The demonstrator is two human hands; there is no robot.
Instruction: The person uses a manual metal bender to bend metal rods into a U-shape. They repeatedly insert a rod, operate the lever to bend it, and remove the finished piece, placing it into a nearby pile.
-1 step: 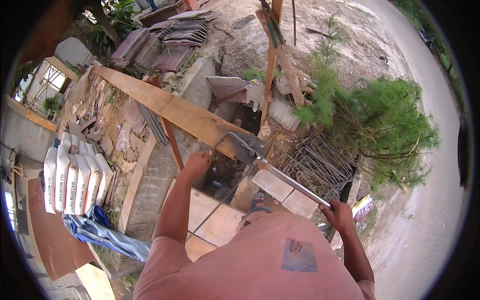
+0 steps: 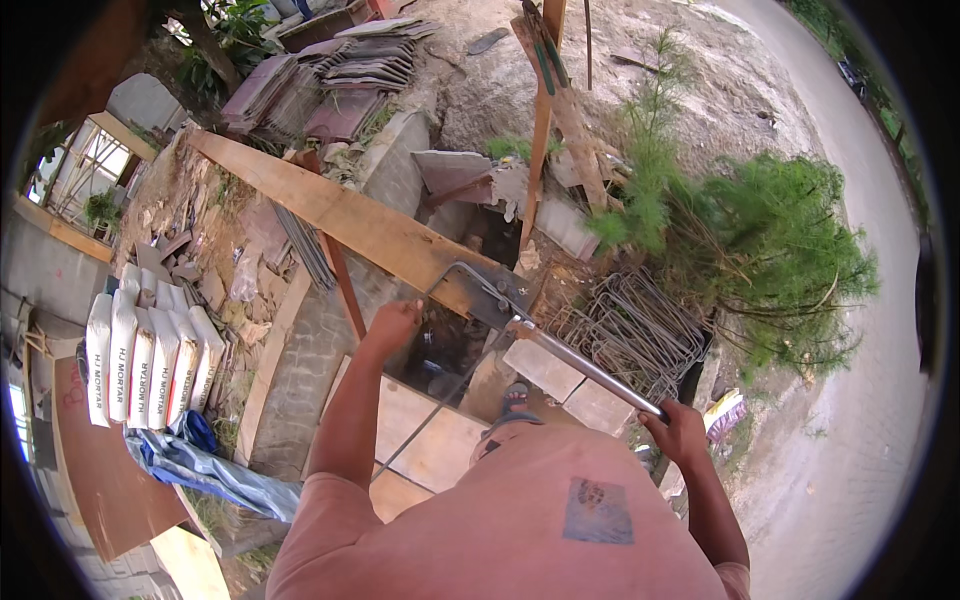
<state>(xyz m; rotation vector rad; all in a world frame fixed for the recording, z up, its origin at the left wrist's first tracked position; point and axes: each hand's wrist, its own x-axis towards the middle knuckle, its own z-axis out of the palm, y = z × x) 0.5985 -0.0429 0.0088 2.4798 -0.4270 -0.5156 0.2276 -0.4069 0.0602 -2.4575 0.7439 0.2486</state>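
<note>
Steel pipe (image 2: 590, 372) slants across the right of your work, and your right grip (image 2: 677, 430) is wrapped round its near right end. The pipe's far end meets a dark plate (image 2: 483, 308) on the near right end of a long plank (image 2: 330, 205), which stretches away to the far left.

Your left grip (image 2: 402, 322) is closed at the tip of a bent rod (image 2: 459, 264), just short of the plank's near edge. From your fingers the rod rises, curves over and runs right to the plate. A straight rod (image 2: 440, 409) slopes from beside the plate to the near left, passing between your arms; you cannot tell whether the two are one piece.

Below the plate, between your left forearm and the pipe, a dark pit (image 2: 440, 348) opens, with pale slabs (image 2: 440, 440) on its near side. Your sandalled foot (image 2: 516, 400) shows just past your pink shirt (image 2: 450, 540).

To the right, beyond the pipe, lies a heap of bent bars (image 2: 640, 325), with a feathery green plant (image 2: 770, 220) beside it. White sacks (image 2: 155, 365) stand at your left, a blue tarp (image 2: 225, 470) just nearer. Stacked tiles (image 2: 375, 60) lie far left; a road (image 2: 850, 460) curves along the right.
</note>
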